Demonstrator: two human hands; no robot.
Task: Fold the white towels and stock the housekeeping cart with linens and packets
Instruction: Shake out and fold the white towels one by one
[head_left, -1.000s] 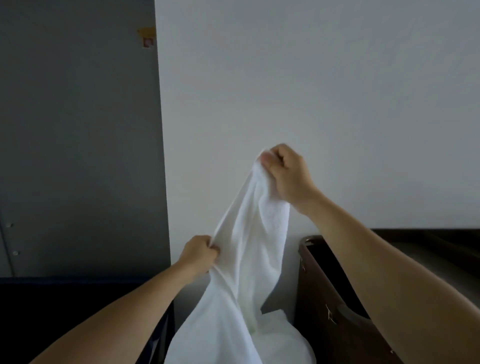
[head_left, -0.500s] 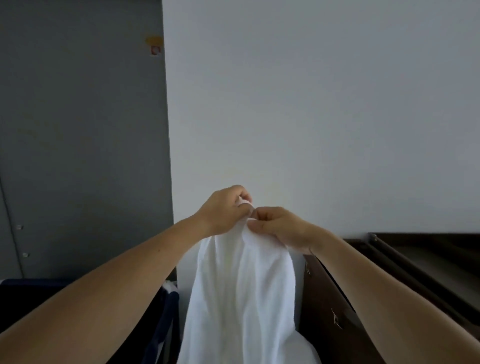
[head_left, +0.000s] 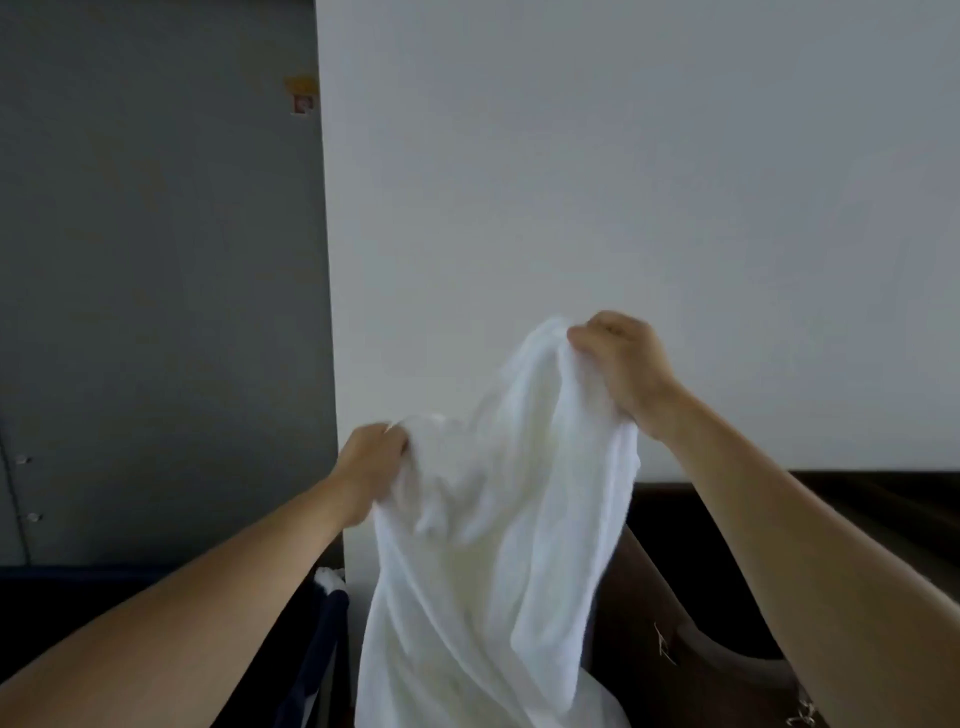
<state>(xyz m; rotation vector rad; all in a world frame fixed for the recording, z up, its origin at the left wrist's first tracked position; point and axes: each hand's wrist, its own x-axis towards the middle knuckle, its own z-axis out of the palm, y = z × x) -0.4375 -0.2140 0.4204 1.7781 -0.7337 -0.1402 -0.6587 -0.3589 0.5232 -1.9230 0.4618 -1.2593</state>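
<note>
A white towel (head_left: 498, 545) hangs in front of me, bunched and draped, its lower part running out of the frame's bottom edge. My left hand (head_left: 371, 467) grips its upper edge on the left side. My right hand (head_left: 621, 371) is closed on the upper edge higher up and to the right. The towel sags between the two hands. Both forearms reach in from the bottom corners.
A dark brown cart (head_left: 675, 623) stands at the lower right against the white wall (head_left: 623, 182). A dark blue bin edge (head_left: 332, 618) with a bit of white cloth sits lower left. A grey panel (head_left: 156, 260) fills the left.
My hands were pinched together at the towel's top half a second ago. They have since moved apart, the right hand rising and the left dropping, spreading the top edge.
</note>
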